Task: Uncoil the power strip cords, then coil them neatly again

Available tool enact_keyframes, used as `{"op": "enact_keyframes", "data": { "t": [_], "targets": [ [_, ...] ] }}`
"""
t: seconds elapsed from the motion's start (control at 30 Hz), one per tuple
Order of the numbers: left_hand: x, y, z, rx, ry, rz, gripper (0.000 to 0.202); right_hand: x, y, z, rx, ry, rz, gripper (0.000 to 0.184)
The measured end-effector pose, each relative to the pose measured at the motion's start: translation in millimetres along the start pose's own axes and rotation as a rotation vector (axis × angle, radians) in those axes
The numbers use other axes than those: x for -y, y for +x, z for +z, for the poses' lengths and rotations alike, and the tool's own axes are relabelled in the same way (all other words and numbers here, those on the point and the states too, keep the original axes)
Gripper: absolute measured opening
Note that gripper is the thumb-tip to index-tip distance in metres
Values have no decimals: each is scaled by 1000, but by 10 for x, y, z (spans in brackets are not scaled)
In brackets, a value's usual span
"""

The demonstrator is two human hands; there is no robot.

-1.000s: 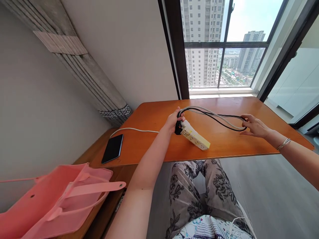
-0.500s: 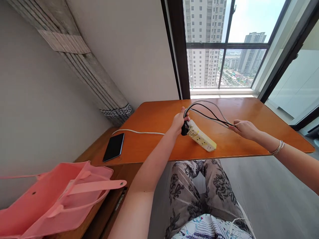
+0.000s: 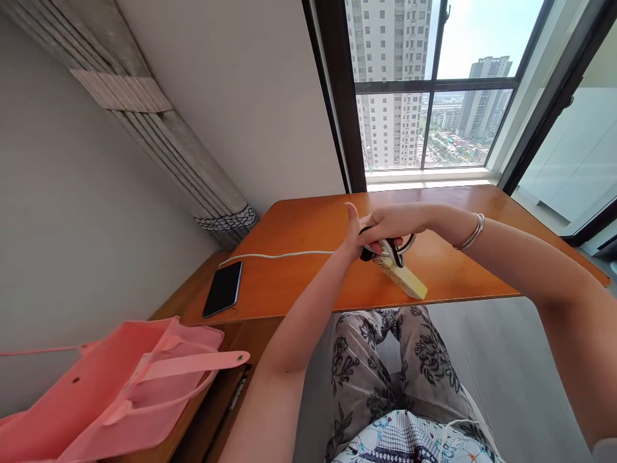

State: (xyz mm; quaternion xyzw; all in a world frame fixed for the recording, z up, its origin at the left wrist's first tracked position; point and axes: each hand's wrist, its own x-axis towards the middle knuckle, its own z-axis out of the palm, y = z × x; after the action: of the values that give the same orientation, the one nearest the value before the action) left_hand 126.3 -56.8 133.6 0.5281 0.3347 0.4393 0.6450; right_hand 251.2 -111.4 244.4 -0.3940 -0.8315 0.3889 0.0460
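Black and white cables (image 3: pixel 396 251) are bunched in a loop just above a cream power strip (image 3: pixel 407 280) on the wooden table. My right hand (image 3: pixel 393 222) is closed round the bunched cables, knuckles up, the wrist bent over them. Close against it is my left hand (image 3: pixel 354 231), thumb raised, its other fingers largely covered by the right hand; they appear to curl round the cables by the strip's plug end. A black plug (image 3: pixel 367 253) shows beneath the hands. Much of the strip's upper end is hidden.
On the table's (image 3: pixel 284 296) left part lies a dark phone (image 3: pixel 222 289), with a white cord (image 3: pixel 279 256) running from near it toward my hands. An open pink bag (image 3: pixel 159 392) stands at the lower left. Beyond the table is a window (image 3: pixel 434 122).
My right hand has swung left from the stretched-out cable ends to my left hand, folding the cables into a loop. The left thumb has lifted. The power strip has shifted slightly.
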Motion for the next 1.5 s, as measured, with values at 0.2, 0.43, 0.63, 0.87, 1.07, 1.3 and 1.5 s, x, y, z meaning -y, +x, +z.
{"op": "enact_keyframes", "data": {
  "t": [0.2, 0.43, 0.63, 0.87, 1.07, 1.3, 1.5],
  "targets": [
    [111, 11, -164, 94, 2, 128, 107, -148, 177, -66, -329, 538, 79, 41],
    [173, -2, -174, 281, 182, 288, 89, -109, 340, -61, -773, 954, 25, 40],
    [169, -28, 16, 61, 226, 302, 54, -266, 426, -198, -774, 814, 75, 41],
    [108, -101, -23, 51, 237, 234, 30, -767, 328, -173, -549, 761, 234, 23],
    [191, -30, -69, -31, 189, 230, 27, -1028, 419, 170, -813, 802, -35, 39],
    [222, 18, -118, -118, 35, 203, 27, -1231, 358, 400, -871, 308, -261, 45],
    [227, 44, -135, -98, 120, 216, 23, -1345, 311, 422, -866, 251, -276, 31]
  ]
}}
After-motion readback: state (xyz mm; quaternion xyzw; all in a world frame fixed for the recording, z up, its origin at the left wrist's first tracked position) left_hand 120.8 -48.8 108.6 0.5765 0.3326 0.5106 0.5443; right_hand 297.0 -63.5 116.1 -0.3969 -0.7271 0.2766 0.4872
